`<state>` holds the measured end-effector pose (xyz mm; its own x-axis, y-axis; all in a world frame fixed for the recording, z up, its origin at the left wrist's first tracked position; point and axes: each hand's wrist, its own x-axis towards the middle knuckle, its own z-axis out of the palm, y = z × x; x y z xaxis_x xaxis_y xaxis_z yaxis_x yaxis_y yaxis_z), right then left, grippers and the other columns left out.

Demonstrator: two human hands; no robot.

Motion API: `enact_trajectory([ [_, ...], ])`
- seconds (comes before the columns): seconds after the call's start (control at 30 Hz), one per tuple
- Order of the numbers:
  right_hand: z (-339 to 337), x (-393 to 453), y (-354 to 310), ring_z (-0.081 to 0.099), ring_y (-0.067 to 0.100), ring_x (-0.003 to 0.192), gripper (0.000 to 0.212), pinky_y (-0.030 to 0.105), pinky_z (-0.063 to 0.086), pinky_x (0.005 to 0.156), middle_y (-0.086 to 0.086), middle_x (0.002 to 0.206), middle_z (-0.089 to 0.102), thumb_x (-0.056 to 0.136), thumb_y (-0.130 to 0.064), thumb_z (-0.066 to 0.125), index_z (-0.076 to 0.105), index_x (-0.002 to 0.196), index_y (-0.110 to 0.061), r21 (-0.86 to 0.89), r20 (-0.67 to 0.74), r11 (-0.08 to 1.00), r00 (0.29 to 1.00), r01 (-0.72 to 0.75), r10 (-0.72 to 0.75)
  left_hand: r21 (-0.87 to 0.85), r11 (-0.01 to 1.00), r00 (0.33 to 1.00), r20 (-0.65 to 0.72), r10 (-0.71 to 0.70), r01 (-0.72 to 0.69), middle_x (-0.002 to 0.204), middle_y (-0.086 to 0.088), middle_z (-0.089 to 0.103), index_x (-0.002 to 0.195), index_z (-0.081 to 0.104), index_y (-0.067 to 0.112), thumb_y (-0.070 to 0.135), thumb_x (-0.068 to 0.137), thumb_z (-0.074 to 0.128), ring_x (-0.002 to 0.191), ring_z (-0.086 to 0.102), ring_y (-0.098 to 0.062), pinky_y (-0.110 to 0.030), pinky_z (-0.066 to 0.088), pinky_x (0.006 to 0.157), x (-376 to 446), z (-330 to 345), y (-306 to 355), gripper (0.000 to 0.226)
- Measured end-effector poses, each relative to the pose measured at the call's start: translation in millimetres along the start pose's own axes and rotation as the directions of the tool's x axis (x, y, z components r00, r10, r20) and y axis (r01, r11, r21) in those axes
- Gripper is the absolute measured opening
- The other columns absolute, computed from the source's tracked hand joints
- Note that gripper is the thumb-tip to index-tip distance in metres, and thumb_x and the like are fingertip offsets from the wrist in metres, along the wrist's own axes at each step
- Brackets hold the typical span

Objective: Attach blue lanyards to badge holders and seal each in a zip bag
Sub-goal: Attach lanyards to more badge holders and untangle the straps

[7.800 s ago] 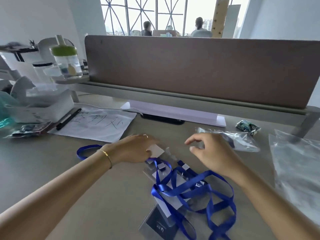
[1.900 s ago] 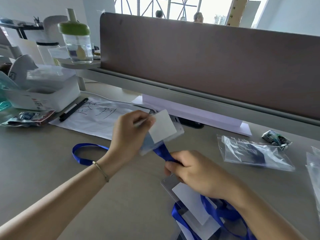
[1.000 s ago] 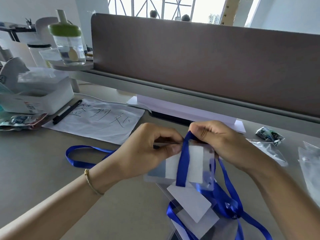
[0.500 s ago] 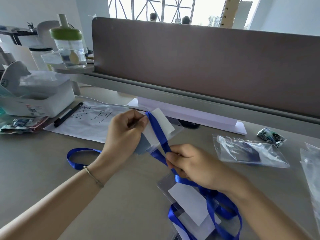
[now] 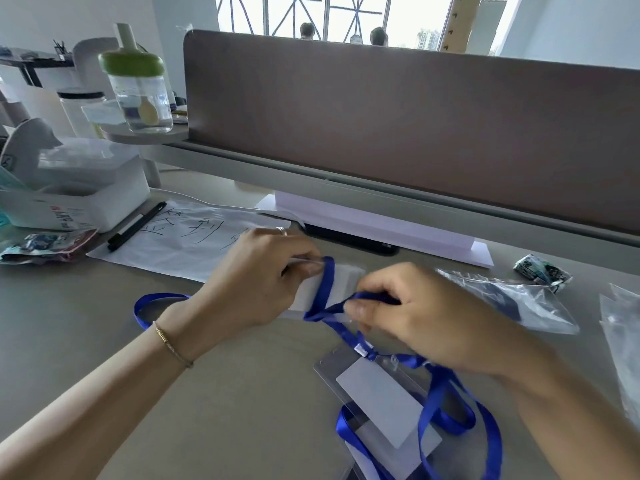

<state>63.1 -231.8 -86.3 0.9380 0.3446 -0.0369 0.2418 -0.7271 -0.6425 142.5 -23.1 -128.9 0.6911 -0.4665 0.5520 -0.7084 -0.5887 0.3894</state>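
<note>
Above the desk [image 5: 242, 393], left hand [image 5: 258, 284] grips a half-hidden badge holder [image 5: 341, 282] while right hand [image 5: 420, 315] pinches the blurred lanyard [image 5: 327, 291].

I'm getting a bright daylit feed; light is pouring in from the window [image 5: 332, 15] behind the brown partition [image 5: 415, 126], and its panes are blowing out to white. Below the partition, shadows are lying soft and faint. Wide-angle distortion is bending the partition's top edge. Motion blur is smearing the right hand [image 5: 426, 317] slightly.
</note>
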Motion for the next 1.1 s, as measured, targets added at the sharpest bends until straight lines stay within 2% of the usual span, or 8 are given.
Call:
enact_trajectory([
  [0.3, -11, 6, 15, 0.032, 0.011, 0.044, 0.037, 0.023, 0.027, 0.045, -0.003, 0.047, 0.039, 0.095, -0.043, 0.059, 0.064, 0.068, -0.018, 0.144, -0.084, 0.988, 0.996, 0.05, -0.038, -0.254, 0.966, 0.922, 0.382, 0.06, 0.042, 0.082, 0.009, 0.068, 0.086, 0.072, 0.019, 0.012, 0.092, 0.067, 0.081, 0.065, -0.01, -0.026, 0.053, 0.074, -3, -11, 35, 0.011],
  [0.57, -5, 11, 20, 0.03, 0.008, 0.041, 0.034, 0.017, 0.027, 0.039, -0.001, 0.052, 0.036, 0.088, -0.038, 0.06, 0.053, 0.065, -0.014, 0.634, 0.004, 0.773, 1.0, -0.027, 0.031, -0.576, 0.789, 0.918, 0.395, 0.041, 0.213, 0.07, 0.006, 0.055, 0.078, 0.064, 0.021, 0.012, 0.101, 0.051, 0.068, 0.049, -0.011, -0.022, 0.038, 0.067, -3, -8, 38, 0.028],
  [0.67, -5, 11, 19, 0.027, 0.009, 0.039, 0.033, 0.019, 0.022, 0.039, -0.003, 0.048, 0.035, 0.088, -0.034, 0.06, 0.051, 0.064, -0.013, 0.732, 0.047, 0.679, 0.999, -0.048, 0.021, -0.656, 0.713, 0.921, 0.388, 0.038, 0.247, 0.068, -0.01, 0.055, 0.075, 0.065, 0.011, 0.032, 0.095, 0.061, 0.064, 0.049, -0.026, -0.033, 0.038, 0.06, -4, -2, 37, 0.029],
  [0.73, -4, 13, 21, 0.031, 0.014, 0.042, 0.033, 0.023, 0.024, 0.042, 0.002, 0.05, 0.04, 0.089, -0.035, 0.063, 0.055, 0.064, -0.015, 0.704, 0.027, 0.708, 0.999, -0.051, 0.045, -0.684, 0.685, 0.934, 0.358, 0.016, 0.25, 0.071, -0.005, 0.063, 0.078, 0.07, 0.013, 0.037, 0.082, 0.072, 0.066, 0.057, -0.02, -0.03, 0.044, 0.061, -5, 3, 38, 0.024],
  [0.87, 3, 19, 25, 0.042, 0.018, 0.048, 0.021, 0.026, 0.035, 0.05, 0.007, 0.058, 0.049, 0.082, -0.026, 0.063, 0.068, 0.062, -0.02, 0.704, 0.028, 0.702, 0.993, -0.103, 0.118, -0.801, 0.527, 0.959, 0.244, -0.145, 0.283, 0.07, -0.002, 0.06, 0.072, 0.068, 0.01, 0.026, 0.076, 0.078, 0.069, 0.054, -0.015, -0.024, 0.04, 0.064, -5, 10, 35, 0.02],
  [0.93, 4, 18, 25, 0.038, 0.014, 0.043, 0.016, 0.023, 0.034, 0.044, 0.006, 0.055, 0.047, 0.08, -0.02, 0.054, 0.064, 0.067, -0.014, 0.733, 0.042, 0.677, 0.998, -0.068, 0.055, -0.854, 0.434, 0.949, 0.193, -0.249, 0.287, 0.079, -0.011, 0.061, 0.074, 0.065, 0.0, 0.02, 0.076, 0.079, 0.076, 0.055, -0.022, -0.032, 0.04, 0.071, -3, 11, 31, 0.025],
  [1.0, 6, 17, 24, 0.029, 0.014, 0.041, 0.02, 0.026, 0.03, 0.044, 0.005, 0.052, 0.039, 0.082, -0.017, 0.052, 0.059, 0.063, -0.018, 0.726, 0.053, 0.685, 0.998, -0.062, 0.035, -0.909, 0.288, 0.92, 0.2, -0.339, 0.303, 0.087, -0.017, 0.065, 0.073, 0.067, 0.001, 0.014, 0.076, 0.078, 0.082, 0.059, -0.029, -0.041, 0.044, 0.078, -1, 10, 30, 0.018],
  [1.1, 8, 16, 23, 0.027, 0.017, 0.04, 0.026, 0.03, 0.029, 0.049, 0.006, 0.052, 0.039, 0.097, -0.017, 0.053, 0.056, 0.071, -0.013, 0.704, 0.089, 0.704, 0.995, -0.098, 0.049, -0.928, 0.141, 0.869, 0.258, -0.422, 0.344, 0.076, -0.016, 0.06, 0.067, 0.066, 0.008, 0.016, 0.075, 0.073, 0.07, 0.055, -0.027, -0.035, 0.045, 0.069, 1, 9, 31, 0.014],
])
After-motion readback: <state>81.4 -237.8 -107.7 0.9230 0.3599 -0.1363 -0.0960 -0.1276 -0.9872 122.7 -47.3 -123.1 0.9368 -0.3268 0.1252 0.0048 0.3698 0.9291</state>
